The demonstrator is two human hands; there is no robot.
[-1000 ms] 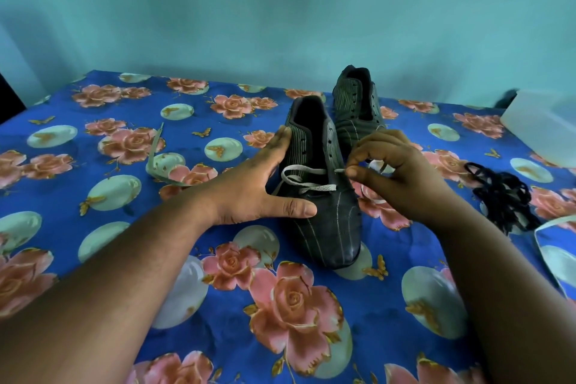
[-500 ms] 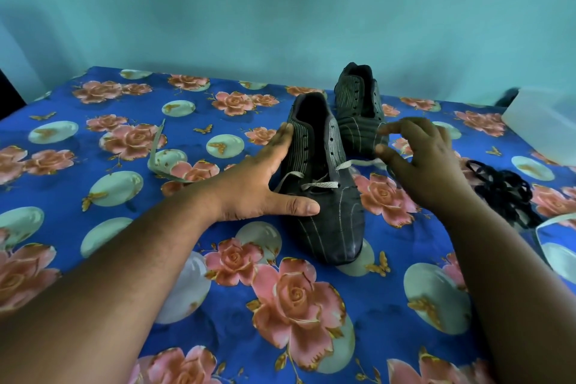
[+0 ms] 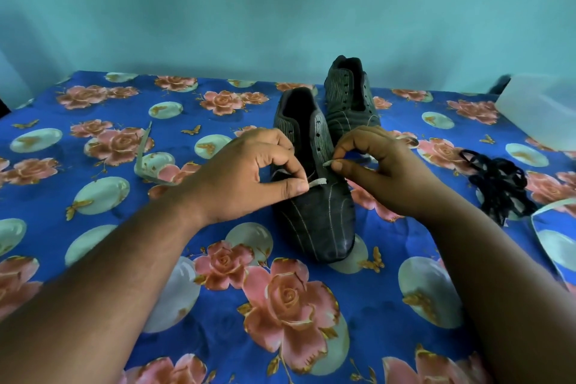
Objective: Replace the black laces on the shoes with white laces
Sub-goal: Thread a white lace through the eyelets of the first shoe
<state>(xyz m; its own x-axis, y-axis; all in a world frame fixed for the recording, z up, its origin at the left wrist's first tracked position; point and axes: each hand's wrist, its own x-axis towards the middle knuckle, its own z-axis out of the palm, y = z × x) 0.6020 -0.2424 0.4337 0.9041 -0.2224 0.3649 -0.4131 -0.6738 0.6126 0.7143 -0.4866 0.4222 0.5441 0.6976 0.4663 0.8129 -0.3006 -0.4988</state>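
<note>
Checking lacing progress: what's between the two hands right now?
Head view: the near shoe lies between the left hand and right hand. Each hand pinches a part of the white lace over its eyelets.

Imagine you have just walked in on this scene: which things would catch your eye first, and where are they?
The near dark shoe at the centre, where the left hand and right hand each pinch an end of the white lace. Behind it stands the second shoe, unlaced. At the right, on the bright floral cloth, lies a heap of black laces.
</note>
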